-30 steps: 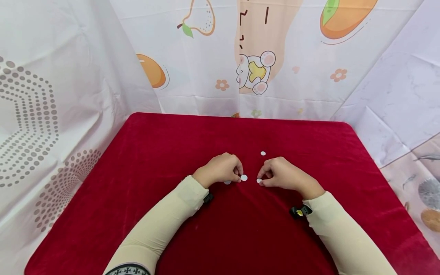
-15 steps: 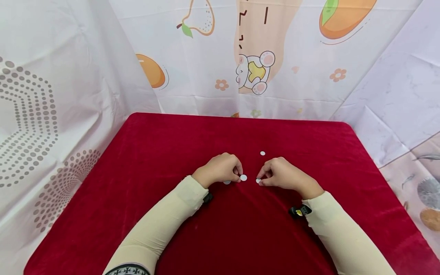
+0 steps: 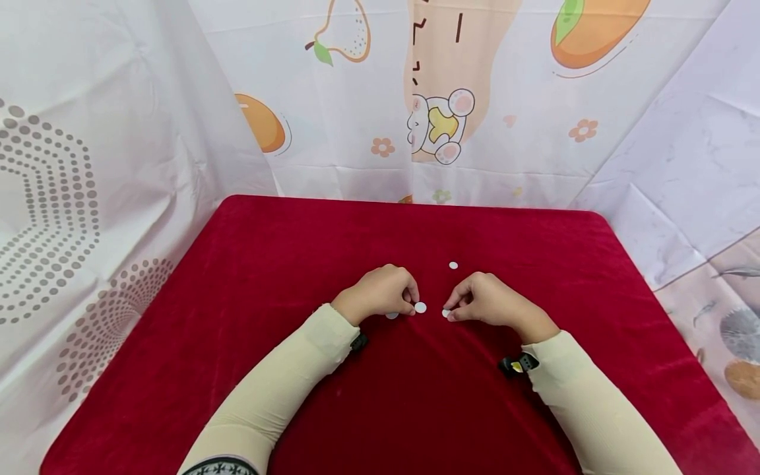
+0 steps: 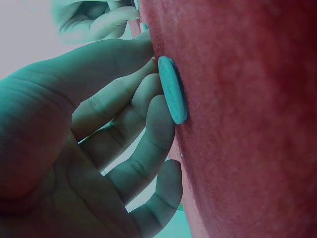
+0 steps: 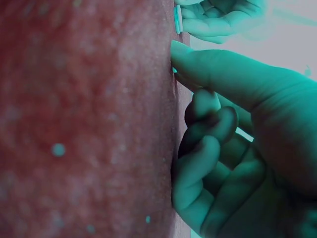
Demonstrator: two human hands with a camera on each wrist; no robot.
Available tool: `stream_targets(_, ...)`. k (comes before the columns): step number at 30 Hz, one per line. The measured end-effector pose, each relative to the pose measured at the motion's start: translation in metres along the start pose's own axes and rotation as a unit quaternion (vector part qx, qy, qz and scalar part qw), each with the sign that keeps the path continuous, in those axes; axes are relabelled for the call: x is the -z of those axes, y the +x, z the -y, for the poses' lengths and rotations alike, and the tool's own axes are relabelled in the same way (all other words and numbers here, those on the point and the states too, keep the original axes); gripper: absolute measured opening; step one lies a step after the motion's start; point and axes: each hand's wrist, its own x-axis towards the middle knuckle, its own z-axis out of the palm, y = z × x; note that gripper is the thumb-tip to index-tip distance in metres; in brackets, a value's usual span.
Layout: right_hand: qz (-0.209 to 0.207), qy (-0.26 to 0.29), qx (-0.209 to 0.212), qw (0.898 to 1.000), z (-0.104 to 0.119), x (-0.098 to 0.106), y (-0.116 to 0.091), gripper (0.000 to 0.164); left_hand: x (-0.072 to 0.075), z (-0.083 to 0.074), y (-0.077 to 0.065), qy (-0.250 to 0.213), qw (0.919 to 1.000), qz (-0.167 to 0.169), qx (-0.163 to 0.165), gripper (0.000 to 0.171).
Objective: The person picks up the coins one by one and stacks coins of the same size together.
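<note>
Several small round white discs lie on a red cloth in the head view. At the left edge of one white disc [image 3: 420, 307], the thumb and index finger of my left hand [image 3: 380, 290] pinch it. A second disc [image 3: 392, 315] is partly covered under that hand; the left wrist view shows this flat disc [image 4: 172, 91] close beside the curled fingers. My right hand [image 3: 489, 300] pinches a third disc [image 3: 446, 313] between thumb and index finger, its other fingers curled in. In the right wrist view the thumb hides most of that disc.
Beyond the right hand lies another white disc [image 3: 454, 265]. The red cloth [image 3: 309, 244] covers the table to its edges. Printed curtains [image 3: 350, 119] hang behind and at both sides. Dark bands circle both wrists below the pale sleeves [image 3: 285, 376].
</note>
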Motion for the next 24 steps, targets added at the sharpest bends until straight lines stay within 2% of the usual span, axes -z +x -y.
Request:
stream_targets(12, 0.003, 0.009, -0.007, 1.000, -0.0003, -0.0002, -0.0005, 0.012, -0.0001, 0.0003, 0.0002, -0.001, 1.0000, -0.002, -0.005, 0.009)
stream_targets(24, 0.012, 0.013, 0.005, 1.000, -0.0016, 0.0025, -0.0011, 0.016, -0.0003, 0.0013, 0.0005, -0.001, 1.0000, -0.005, -0.006, 0.007)
